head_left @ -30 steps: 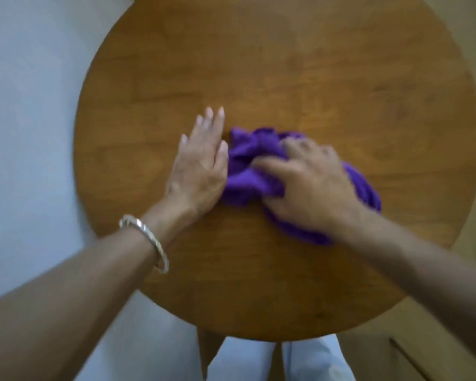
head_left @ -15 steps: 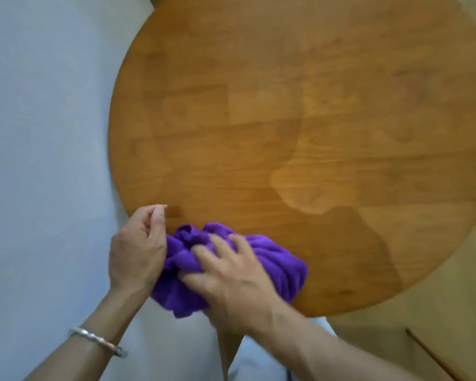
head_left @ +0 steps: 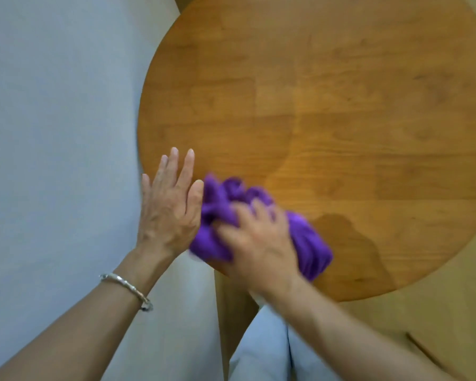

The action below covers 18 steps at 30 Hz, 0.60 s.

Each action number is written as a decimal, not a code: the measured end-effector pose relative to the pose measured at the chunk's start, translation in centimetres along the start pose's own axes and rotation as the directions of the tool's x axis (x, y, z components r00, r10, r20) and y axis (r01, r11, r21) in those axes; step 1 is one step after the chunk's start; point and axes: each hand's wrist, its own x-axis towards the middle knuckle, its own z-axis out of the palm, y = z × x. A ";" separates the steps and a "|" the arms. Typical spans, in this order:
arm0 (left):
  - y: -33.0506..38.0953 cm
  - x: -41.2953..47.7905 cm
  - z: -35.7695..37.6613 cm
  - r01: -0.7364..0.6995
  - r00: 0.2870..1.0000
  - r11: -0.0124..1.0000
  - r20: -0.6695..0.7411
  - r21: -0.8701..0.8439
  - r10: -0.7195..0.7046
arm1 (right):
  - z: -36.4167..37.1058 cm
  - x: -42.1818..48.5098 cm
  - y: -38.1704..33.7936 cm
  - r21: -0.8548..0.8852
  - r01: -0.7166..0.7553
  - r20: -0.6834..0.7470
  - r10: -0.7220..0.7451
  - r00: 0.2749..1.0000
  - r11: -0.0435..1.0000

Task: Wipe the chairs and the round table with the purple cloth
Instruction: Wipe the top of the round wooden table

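1. The round counter (head_left: pixel 341 105) is taking up most of the view. There is one of it, wooden, hard and smooth, so a cloth is likely sliding easily across it. A faint darker patch is showing on its near side, possibly damp; I cannot tell for certain.
2. The purple cloth (head_left: pixel 313 243), one only, is lying bunched on the counter's near-left edge. It is looking soft, light and limp, with no stiffness of its own. It is best taken from above with a broad grasp that gathers the folds, so that no loose corner is trailing off the counter's rim.
3. Two hands are working at that same near-left edge.
   - The right hand (head_left: pixel 261 243) is sitting on top of the cloth, its fingers (head_left: pixel 248 215) curling into the folds and gripping it. The hand is blurred, so I judge it to be mid-wipe.
   - The left hand (head_left: pixel 168 213) is lying flat on the counter's rim with its fingers (head_left: pixel 187 166) straight and holding nothing. Its thumb is touching the cloth's left side.
4. One silver bracelet (head_left: pixel 127 290) is sitting on the left wrist, off the counter's near edge.
5. No chairs are showing clearly, so I am counting none.
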 end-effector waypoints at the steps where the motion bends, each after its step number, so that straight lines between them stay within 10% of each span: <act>1: -0.4 0.0 -0.1 0.006 1.000 1.000 0.000 0.007 -0.006 | 0.5 -1.4 -1.4 0.025 0.079 0.060 -0.080 0.995 0.997; 6: -0.6 -0.1 0.2 0.027 0.999 1.000 0.022 0.016 -0.028 | -0.8 0.6 2.1 0.043 0.142 0.108 -0.146 0.983 0.989; 13: 1.9 -1.5 1.1 -0.120 0.990 0.993 0.075 -0.005 0.120 | -6.1 4.8 12.8 -0.058 -0.497 -0.132 0.487 0.864 0.866; 18: 2.1 -2.6 1.9 -0.120 0.989 0.992 0.086 -0.047 0.124 | -1.8 -4.0 3.3 -0.013 -0.208 -0.080 0.206 0.975 0.978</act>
